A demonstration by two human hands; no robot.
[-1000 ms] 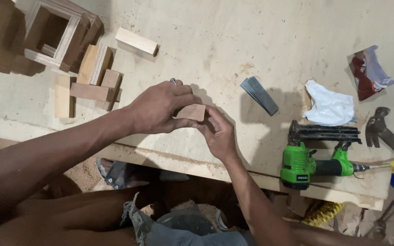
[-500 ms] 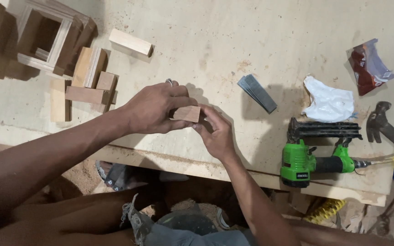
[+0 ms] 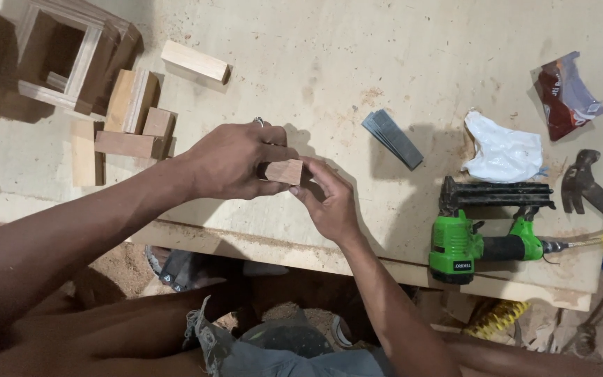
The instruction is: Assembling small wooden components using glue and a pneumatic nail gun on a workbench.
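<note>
Looking down from the head view, both hands meet over the workbench [image 3: 329, 63] near its front edge. The left hand [image 3: 228, 160] curls its fingers tight around a small reddish wood block [image 3: 285, 171], gripping it from the left. The right hand [image 3: 329, 202] pinches the block's other end between thumb and fingertips. Loose wood offcuts [image 3: 130, 122] lie to the left, a strip of nails [image 3: 392, 138] to the right, and a green nail gun [image 3: 486, 223] sits well apart by a hammer [image 3: 584, 183].
</note>
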